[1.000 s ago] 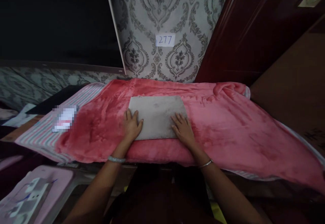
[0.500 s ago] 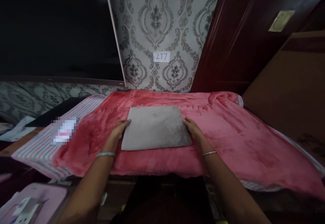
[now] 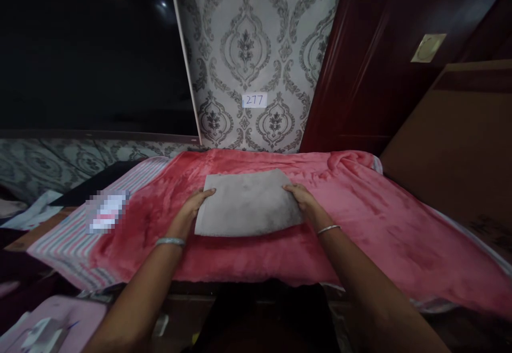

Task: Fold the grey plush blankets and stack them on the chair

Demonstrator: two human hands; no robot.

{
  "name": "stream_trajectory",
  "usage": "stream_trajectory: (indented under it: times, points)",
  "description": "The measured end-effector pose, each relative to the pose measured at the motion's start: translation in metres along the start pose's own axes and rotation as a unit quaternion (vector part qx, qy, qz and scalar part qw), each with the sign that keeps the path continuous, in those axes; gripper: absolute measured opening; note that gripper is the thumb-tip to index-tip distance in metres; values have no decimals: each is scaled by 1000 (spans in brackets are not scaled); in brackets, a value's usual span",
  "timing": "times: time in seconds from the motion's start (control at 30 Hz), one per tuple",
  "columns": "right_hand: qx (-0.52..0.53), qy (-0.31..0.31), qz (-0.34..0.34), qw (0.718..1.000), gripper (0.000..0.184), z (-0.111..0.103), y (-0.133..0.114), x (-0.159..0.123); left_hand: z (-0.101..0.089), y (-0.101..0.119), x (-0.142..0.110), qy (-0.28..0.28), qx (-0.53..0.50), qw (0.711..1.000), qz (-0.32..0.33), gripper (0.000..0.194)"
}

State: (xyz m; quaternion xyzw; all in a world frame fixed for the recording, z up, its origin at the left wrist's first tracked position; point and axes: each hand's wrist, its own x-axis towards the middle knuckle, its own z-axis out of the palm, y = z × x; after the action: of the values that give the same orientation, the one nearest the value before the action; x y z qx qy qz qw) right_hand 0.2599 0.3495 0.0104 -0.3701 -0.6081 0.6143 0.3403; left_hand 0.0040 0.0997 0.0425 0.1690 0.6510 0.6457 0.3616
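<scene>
A flat grey rectangular cloth [image 3: 248,203] is held by its two side edges over the pink plush blanket [image 3: 372,230]. My left hand [image 3: 197,203] grips its left edge, thumb on top and the other fingers mostly hidden beneath. On the opposite side, my right hand [image 3: 301,198] pinches the right edge in the same way. The cloth's near edge sags a little and its lower right corner curves. Whether its underside still touches the blanket, I cannot tell.
Striped fabric [image 3: 64,243] with a blurred-out item [image 3: 107,211] lies at the left. A large dark screen [image 3: 92,54] stands behind it. At the right leans a cardboard box [image 3: 460,145]. A pink board with a white device [image 3: 44,334] sits at lower left.
Both hands have moved inward, with the thumbs now further over the cloth. The cloth now looks lifted and slightly bent. The view has tilted up a little.
</scene>
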Motion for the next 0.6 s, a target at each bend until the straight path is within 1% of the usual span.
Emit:
stream_trajectory:
  times: [0.1, 0.17, 0.23, 0.3, 0.37, 0.43, 0.6]
  points:
    - [-14, 4, 16, 1000, 15, -19, -30, 8, 15, 10, -23, -22, -36, 997, 63, 36]
    - [-24, -10, 16, 1000, 16, -36, -51, 11, 27, 14, -44, -44, -78, 991, 100, 44]
    - [-26, -38, 11, 999, 18, -54, -68, 10, 39, 13, -67, -58, -110, 985, 119, 54]
    - [-26, -65, 3, 998, 19, -68, -79, 7, 49, 7, -88, -65, -122, 983, 124, 61]
    - [-32, -79, -6, 996, 20, -78, -83, 2, 58, -3, -104, -68, -126, 983, 116, 66]
    - [-41, -92, -9, 995, 19, -83, -79, -3, 66, -17, -114, -62, -134, 983, 107, 67]
    - [-77, -121, 1, 990, 21, -85, -54, -7, 79, -50, -126, -18, -166, 982, 90, 69]
